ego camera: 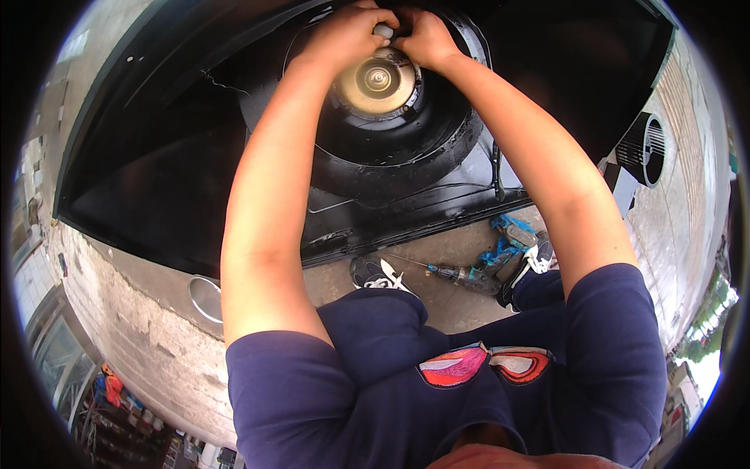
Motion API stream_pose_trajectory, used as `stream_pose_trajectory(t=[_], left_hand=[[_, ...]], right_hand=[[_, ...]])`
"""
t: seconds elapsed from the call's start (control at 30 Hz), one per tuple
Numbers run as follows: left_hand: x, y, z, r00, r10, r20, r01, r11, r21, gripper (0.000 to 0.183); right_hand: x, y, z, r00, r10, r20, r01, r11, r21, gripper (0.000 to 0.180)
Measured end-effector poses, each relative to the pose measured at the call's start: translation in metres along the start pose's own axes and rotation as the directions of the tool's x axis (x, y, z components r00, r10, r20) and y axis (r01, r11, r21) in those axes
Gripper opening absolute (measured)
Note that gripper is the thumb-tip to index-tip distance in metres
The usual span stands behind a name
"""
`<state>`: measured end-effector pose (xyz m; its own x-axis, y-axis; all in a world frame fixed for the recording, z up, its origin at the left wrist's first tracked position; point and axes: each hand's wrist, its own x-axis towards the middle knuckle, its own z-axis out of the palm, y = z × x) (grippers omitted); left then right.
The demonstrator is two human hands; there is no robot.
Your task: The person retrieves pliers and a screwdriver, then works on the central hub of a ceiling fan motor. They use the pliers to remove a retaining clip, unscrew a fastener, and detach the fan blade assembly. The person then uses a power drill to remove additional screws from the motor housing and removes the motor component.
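Observation:
A round brass-coloured motor [375, 88] sits in the middle of a black, greasy fan housing [381, 182], inside what looks like a range hood [158, 170]. Just above the motor, my left hand [357, 29] grips a small pale grey rounded part [384, 31] between thumb and fingers. Close on its right is my right hand [428, 35], its fingertips bent inward near the same part. Whether those fingers hold anything is hidden. A thin wire [225, 87] lies loose on the dark panel left of my left forearm.
A cordless drill [469, 278] with a long bit lies on the concrete floor between my shoes, with blue plastic wrapped about it. A black cylindrical fan impeller [644, 149] stands right of the hood. A metal ring [205, 299] lies by its lower left edge.

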<state>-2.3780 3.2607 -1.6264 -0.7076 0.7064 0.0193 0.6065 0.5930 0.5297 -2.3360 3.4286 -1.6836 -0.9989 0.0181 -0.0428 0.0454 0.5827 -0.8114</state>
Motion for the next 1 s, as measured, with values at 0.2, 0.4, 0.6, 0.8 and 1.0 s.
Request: stream_pose_trajectory(t=[0.2, 0.4, 0.6, 0.8, 1.0], left_hand=[[0.009, 0.026, 0.008, 0.921, -0.391, -0.005, 0.382, 0.896, 0.226, 0.033], [0.003, 0.010, 0.001, 0.991, -0.130, 0.013, 0.130, 0.991, -0.020, 0.036], [0.002, -0.028, 0.015, 0.999, 0.034, 0.025, -0.035, 0.999, 0.021, 0.032], [0.011, 0.024, 0.014, 0.912, -0.405, -0.058, 0.405, 0.873, 0.273, 0.042], [0.011, 0.005, 0.001, 0.993, 0.118, -0.017, -0.119, 0.983, -0.138, 0.029]], right_hand=[[-0.004, -0.010, -0.004, 0.987, -0.153, 0.048, 0.157, 0.983, -0.094, 0.061], [-0.002, -0.017, -0.001, 0.999, -0.010, -0.050, 0.005, 0.994, -0.109, 0.064], [-0.012, -0.020, 0.003, 0.982, -0.130, -0.136, 0.145, 0.984, 0.104, 0.059], [-0.007, -0.008, 0.010, 0.970, -0.205, -0.131, 0.170, 0.956, -0.238, 0.061], [-0.003, -0.010, 0.003, 0.954, -0.134, -0.269, 0.108, 0.988, -0.109, 0.055]])
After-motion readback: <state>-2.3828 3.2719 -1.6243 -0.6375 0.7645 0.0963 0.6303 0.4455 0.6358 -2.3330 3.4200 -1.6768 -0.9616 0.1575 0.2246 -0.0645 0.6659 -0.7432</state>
